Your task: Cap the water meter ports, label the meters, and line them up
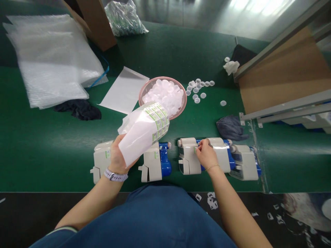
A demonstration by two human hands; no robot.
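Note:
My left hand (118,157) is closed on a curled sheet of stickers (159,120), white-backed with rows of small green-and-white labels. My right hand (207,155) has its fingertips pinched together at a small green-and-white sticker (196,150) on the face of a beige and blue plastic unit (190,162). Left of it lies a similar unit (152,167) with a green sticker on it. Another unit (99,160), partly behind my left hand, also bears one. To the right, two more units (222,158) (244,163) lie close together, one partly covered by my right hand.
A pink bowl (184,103) of translucent caps stands behind the sheet, with loose caps (196,90) beside it. Clear plastic bags (49,58), a white paper (124,91), dark cloths (80,109) (231,127) and a cardboard box (97,22) lie around. A metal-framed rack (281,72) borders the right side.

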